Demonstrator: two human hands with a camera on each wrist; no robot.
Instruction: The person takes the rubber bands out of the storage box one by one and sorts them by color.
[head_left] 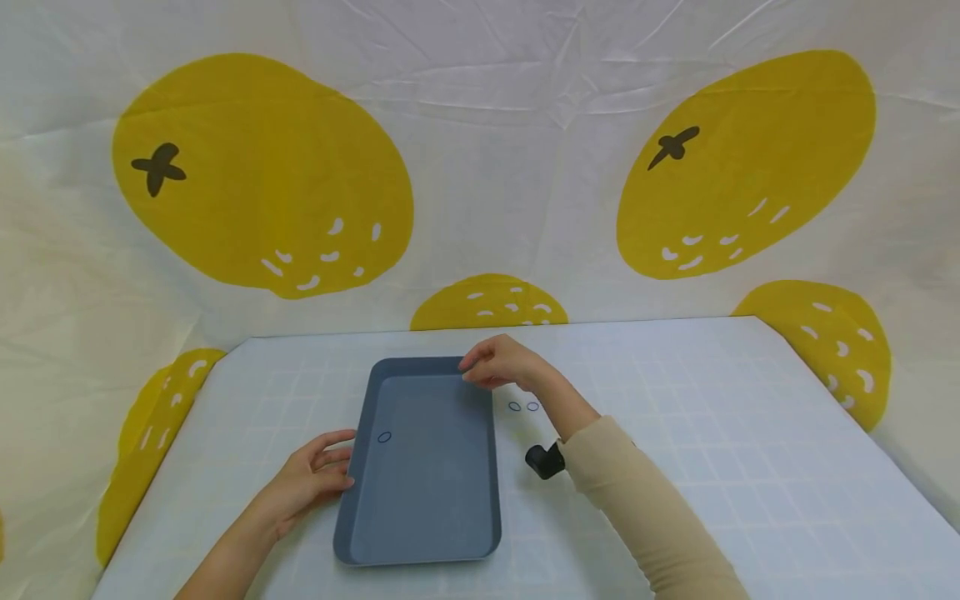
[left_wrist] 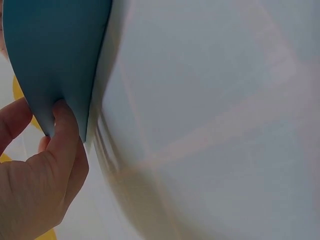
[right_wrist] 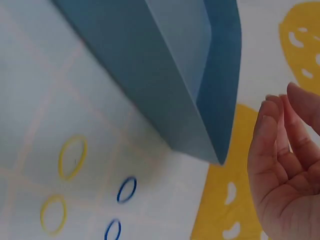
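Observation:
A blue-grey rectangular tray (head_left: 427, 479) with a raised rim lies before me, long side pointing away. Inside it, toward the left wall, is a thin dark blue ring (head_left: 384, 437). My left hand (head_left: 307, 477) is at the tray's left side, and in the left wrist view its fingertips touch the outer wall. Over the far right corner hovers my right hand (head_left: 501, 362), fingers loosely bent, with nothing visible between them. Two more thin blue rings (right_wrist: 127, 189) lie on the table right of the tray. Beside them in the right wrist view are two yellow rings (right_wrist: 72, 157).
The table wears a pale cloth (head_left: 720, 467) with a faint grid. Behind it hangs a white sheet (head_left: 517, 167) printed with large yellow fruit shapes. A black device (head_left: 545, 461) sits at the right sleeve (head_left: 645, 500), just right of the tray.

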